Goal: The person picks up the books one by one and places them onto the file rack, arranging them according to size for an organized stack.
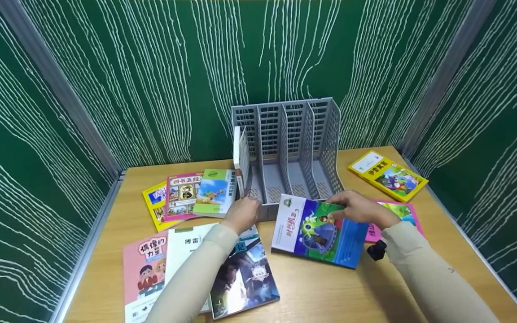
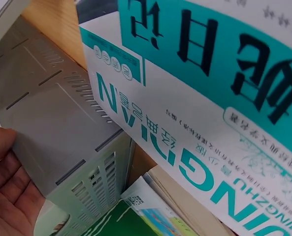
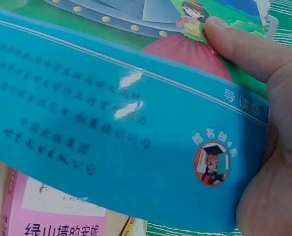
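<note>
A grey file rack with several upright dividers stands at the back of the table. My left hand grips its front left edge; the left wrist view shows the thumb and fingers at the rack's grey panel. In the leftmost compartment stands a white-spined book. With my right hand I hold a blue and purple picture-cover book, tilted in front of the rack. The right thumb lies on the cover, while the other fingers are mostly hidden behind it.
Left of the rack lie overlapping yellow, pink and green books. Nearer are a pink book, a white one and a dark-covered one. On the right lie a yellow book and a partly covered pink book.
</note>
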### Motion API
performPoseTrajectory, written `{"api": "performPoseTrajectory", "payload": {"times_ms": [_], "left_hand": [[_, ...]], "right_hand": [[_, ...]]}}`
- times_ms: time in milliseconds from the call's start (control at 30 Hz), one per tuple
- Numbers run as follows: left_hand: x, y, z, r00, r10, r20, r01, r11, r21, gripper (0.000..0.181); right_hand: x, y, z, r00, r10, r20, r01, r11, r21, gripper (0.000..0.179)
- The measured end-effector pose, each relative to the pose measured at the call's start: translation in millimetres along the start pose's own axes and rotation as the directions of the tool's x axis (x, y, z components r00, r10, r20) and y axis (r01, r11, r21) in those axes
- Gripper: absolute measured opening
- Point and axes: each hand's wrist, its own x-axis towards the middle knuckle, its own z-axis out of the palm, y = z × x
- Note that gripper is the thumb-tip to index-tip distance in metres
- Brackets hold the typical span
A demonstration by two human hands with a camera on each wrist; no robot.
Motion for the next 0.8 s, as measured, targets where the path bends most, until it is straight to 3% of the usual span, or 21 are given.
{"api": "performPoseTrajectory", "payload": {"times_ms": [167, 433, 533, 800], "left_hand": [[-5.2, -4.3, -1.7, 0.995, 0.044, -0.089, -0.054, 0.992, -0.115, 0.024], [-11.1, -2.9, -21.5, 0.989, -0.03, -0.143, -0.02, 0.942, -0.336, 0.03], [-11.6, -2.4, -31.2, 0.986, -0.074, -0.148, 0.003, 0.903, -0.43, 0.033], [-17.5, 0.4, -49.6, 0.985, -0.149, -0.093, 0.055, 0.765, -0.641, 0.035]], "right_hand": [[-3.1, -4.0, -4.3, 0.998, -0.059, -0.039, 0.061, 0.996, 0.063, 0.027], [-5.5, -14.1, -7.5, 0.991, -0.021, -0.129, 0.035, 0.994, 0.107, 0.029], [-5.7, -16.6, -7.9, 0.986, -0.017, -0.164, 0.038, 0.991, 0.125, 0.031], [-5.4, -22.2, -4.3, 0.97, 0.001, -0.244, 0.045, 0.983, 0.181, 0.036]]}}
